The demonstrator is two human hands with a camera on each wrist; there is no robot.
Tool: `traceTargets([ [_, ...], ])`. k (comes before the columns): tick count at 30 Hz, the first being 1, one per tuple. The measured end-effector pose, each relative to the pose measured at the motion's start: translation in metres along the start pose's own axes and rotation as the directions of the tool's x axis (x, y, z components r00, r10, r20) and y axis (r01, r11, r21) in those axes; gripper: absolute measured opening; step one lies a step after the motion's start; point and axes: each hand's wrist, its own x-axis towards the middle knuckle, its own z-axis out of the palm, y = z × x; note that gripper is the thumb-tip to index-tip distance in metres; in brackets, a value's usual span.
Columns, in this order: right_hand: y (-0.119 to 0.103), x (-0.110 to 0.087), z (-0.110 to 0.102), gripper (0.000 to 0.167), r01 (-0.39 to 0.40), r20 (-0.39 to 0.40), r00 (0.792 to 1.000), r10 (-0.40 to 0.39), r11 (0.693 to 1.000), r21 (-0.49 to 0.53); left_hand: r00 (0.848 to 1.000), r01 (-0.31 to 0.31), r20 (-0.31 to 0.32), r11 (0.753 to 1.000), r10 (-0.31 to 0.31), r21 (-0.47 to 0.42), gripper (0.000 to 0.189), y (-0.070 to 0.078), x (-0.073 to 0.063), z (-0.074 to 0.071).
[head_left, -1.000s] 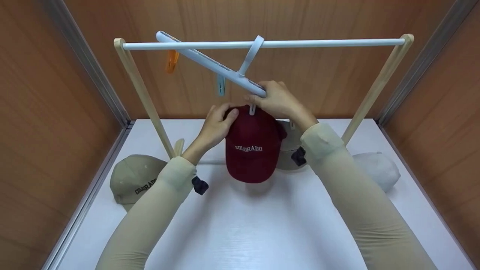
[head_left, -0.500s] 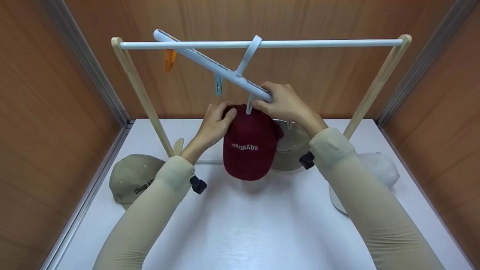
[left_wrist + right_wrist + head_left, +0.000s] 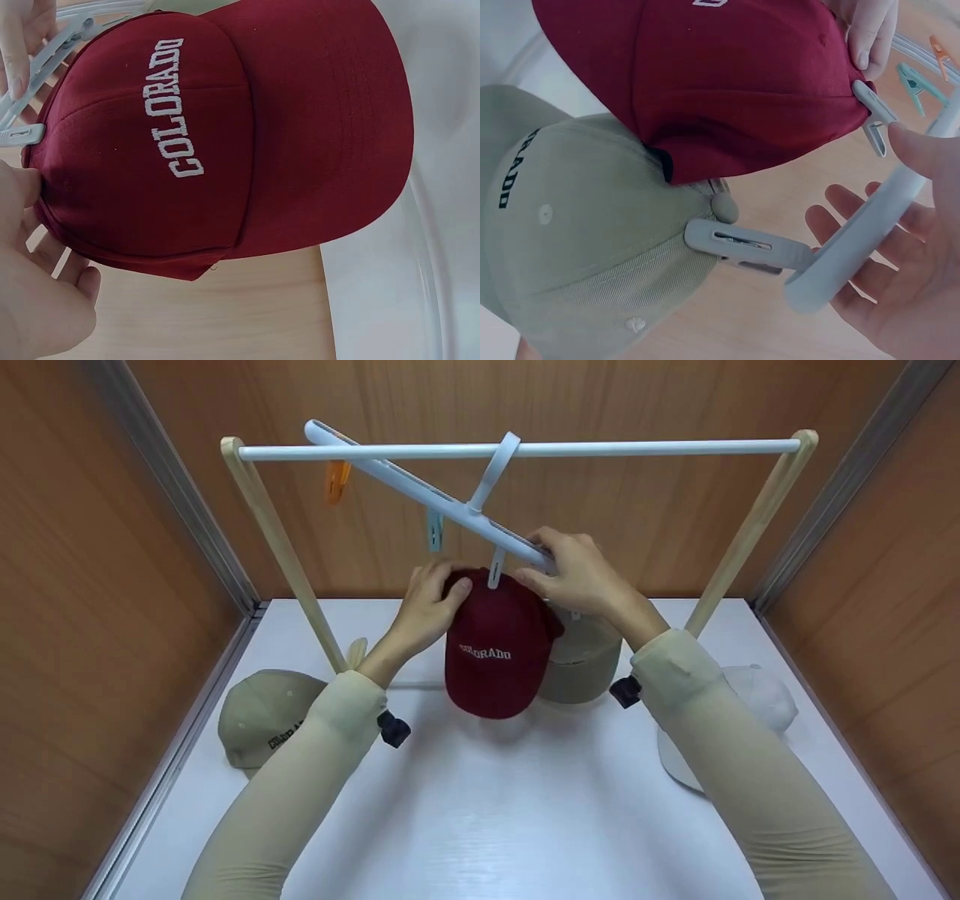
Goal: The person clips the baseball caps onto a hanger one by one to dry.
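A maroon baseball cap (image 3: 495,675) hangs brim down from a grey clip (image 3: 496,568) on a pale blue clip hanger (image 3: 420,493). My left hand (image 3: 429,611) pinches the top of that cap, with the thumb on its front and fingers behind. Right of the maroon cap and partly behind it, a khaki cap (image 3: 592,225) hangs from another grey clip (image 3: 746,244). Around the hanger's near end, my right hand (image 3: 585,574) is loose, the fingers spread behind the bar in the right wrist view and the thumb beside the maroon cap's clip.
The hanger hooks over the white rail (image 3: 660,448) of a rack with wooden legs (image 3: 289,555). Orange (image 3: 337,481) and teal clips (image 3: 435,531) hang from its far half. Another khaki cap (image 3: 270,705) lies left and a white cap (image 3: 757,697) right, on the white table (image 3: 480,825).
My right hand has slid right and slightly down along the hanger's near end, uncovering more of the bar. The hanger and maroon cap have shifted slightly left; more of the hanging khaki cap shows.
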Motion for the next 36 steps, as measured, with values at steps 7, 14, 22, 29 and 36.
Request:
traceTargets([
  [7,0.002,-0.011,-0.002,0.051,0.005,-0.038,0.999,-0.005,1.0,0.0,1.0,-0.012,-0.005,1.0,0.012,0.001,0.035,-0.001,0.001,0.0],
  [14,0.005,-0.02,-0.006,0.055,0.01,-0.079,0.997,-0.011,1.0,-0.015,1.0,-0.014,0.001,1.0,0.014,0.02,0.036,-0.001,0.0,-0.003],
  [22,0.009,-0.031,-0.012,0.057,0.016,-0.123,0.992,-0.025,0.997,-0.075,1.0,0.005,0.015,1.0,-0.006,0.02,0.04,-0.001,-0.001,-0.006],
  [29,0.012,-0.04,-0.009,0.06,0.029,-0.133,0.99,-0.046,0.992,-0.126,1.0,0.0,0.026,1.0,-0.001,0.028,0.042,-0.003,-0.003,-0.009],
  [36,0.015,-0.05,-0.002,0.064,0.059,-0.172,0.981,-0.089,0.984,-0.169,1.0,-0.015,0.018,0.999,0.014,0.042,0.043,-0.006,-0.005,-0.01],
])
